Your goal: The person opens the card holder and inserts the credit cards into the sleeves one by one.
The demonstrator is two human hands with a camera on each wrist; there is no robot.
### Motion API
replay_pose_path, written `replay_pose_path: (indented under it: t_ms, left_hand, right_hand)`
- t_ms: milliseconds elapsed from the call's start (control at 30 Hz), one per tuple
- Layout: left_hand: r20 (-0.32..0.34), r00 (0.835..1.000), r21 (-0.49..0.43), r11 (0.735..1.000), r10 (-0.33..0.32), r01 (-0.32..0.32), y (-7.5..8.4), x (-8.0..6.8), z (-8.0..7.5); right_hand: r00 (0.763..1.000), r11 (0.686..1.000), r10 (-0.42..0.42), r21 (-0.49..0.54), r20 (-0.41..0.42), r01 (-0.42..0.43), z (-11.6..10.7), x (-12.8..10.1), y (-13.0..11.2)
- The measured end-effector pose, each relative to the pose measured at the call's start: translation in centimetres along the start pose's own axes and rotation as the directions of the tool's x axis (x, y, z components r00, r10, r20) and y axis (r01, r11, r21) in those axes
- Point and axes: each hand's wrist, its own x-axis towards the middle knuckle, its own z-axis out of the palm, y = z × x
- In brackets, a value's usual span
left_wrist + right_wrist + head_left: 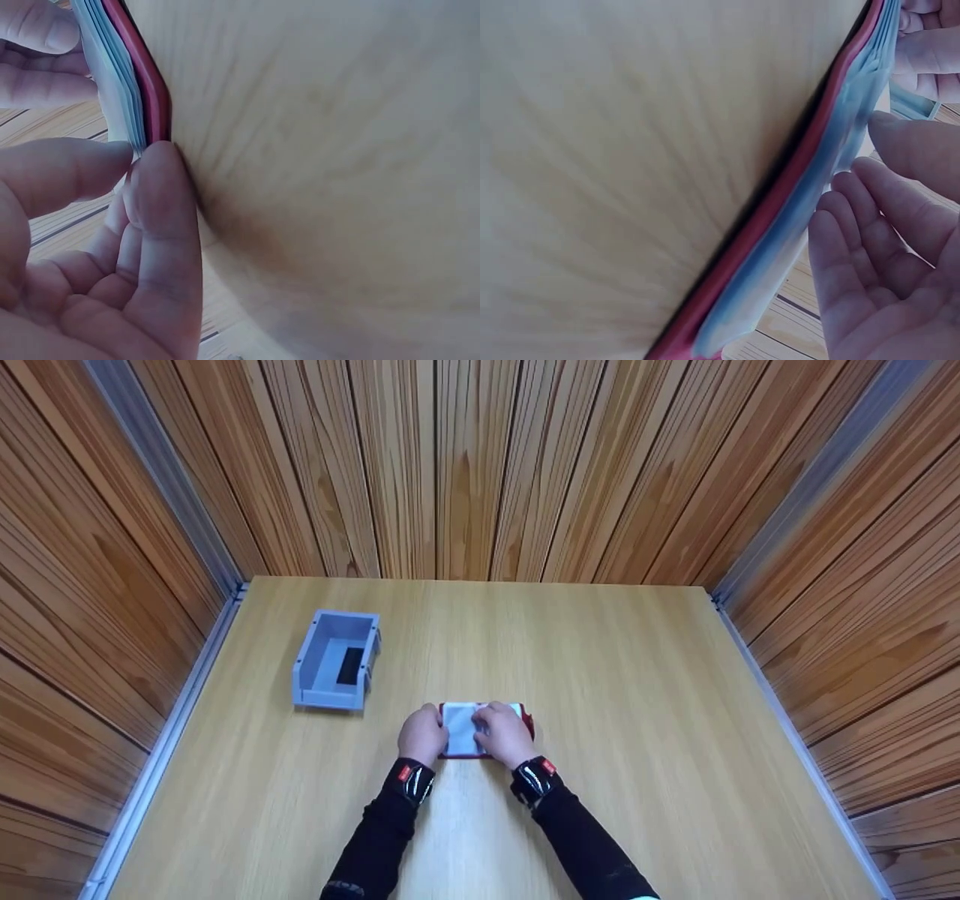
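Observation:
A red-covered card holder [461, 731] with a stack of thin plastic sleeves lies spread on the table in front of me. My left hand [422, 733] pinches its left edge; in the left wrist view the thumb and a finger close on the corner of the red cover [154, 105] and sleeves. Over the right half is my right hand [506, 733], its fingers loosely bent. In the right wrist view its thumb and fingertips are right at the bluish sleeves [780, 232], with a gap between thumb and forefinger. Part of the holder is hidden under the right hand.
A grey-blue open-fronted bin [330, 697] stands on the table [637, 675] to the far left, with a flat black piece [349, 666] inside. Wooden plank walls [465, 472] enclose the back and both sides, with metal rails along the side edges.

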Motion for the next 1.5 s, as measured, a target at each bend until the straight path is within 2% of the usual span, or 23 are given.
replay_pose_path:
  t_ms: [400, 700, 800, 900, 1033, 1167, 1267, 1500]
  left_hand:
    - [0.007, 1.0, -0.037, 0.999, -0.018, 0.019, -0.2, 0.0, 0.0]
    - [-0.054, 0.998, -0.094, 0.995, -0.019, 0.014, -0.2, 0.1, -0.6]
    - [-0.097, 0.995, -0.132, 0.991, -0.035, 0.022, 0.0, 0.4, -1.8]
    - [-0.166, 0.984, -0.192, 0.981, -0.059, 0.027, 0.2, 0.8, -3.8]
    - [-0.283, 0.956, -0.261, 0.965, -0.081, 0.005, 0.0, 1.5, -6.8]
    - [-0.365, 0.923, -0.318, 0.948, -0.123, 0.001, -1.0, 2.4, -9.0]
    - [-0.388, 0.909, -0.34, 0.94, -0.155, 0.015, -1.9, 3.0, -10.0]
    - [-0.37, 0.906, -0.317, 0.945, -0.205, 0.084, -3.2, 4.0, -11.4]
  right_hand:
    - [0.998, 0.999, 0.053, 0.009, 0.046, -0.053, 0.1, 0.1, -0.2]
    - [0.998, 0.999, 0.051, 0.007, 0.046, -0.051, 0.2, 0.1, -0.1]
    - [0.998, 0.999, 0.047, 0.001, 0.039, -0.047, 0.2, 0.1, 0.0]
    - [0.999, 1.0, 0.027, -0.011, 0.023, -0.026, 0.2, 0.0, 0.0]
    - [1.0, 1.0, 0.024, -0.013, 0.019, -0.024, 0.1, 0.0, -0.1]
    - [0.998, 0.999, 0.053, -0.011, 0.042, -0.052, 0.2, 0.1, -0.2]
    - [0.997, 0.998, 0.062, -0.008, 0.052, -0.061, 0.2, 0.1, -0.2]
    - [0.998, 0.999, 0.052, -0.009, 0.04, -0.052, 0.3, 0.1, -0.2]
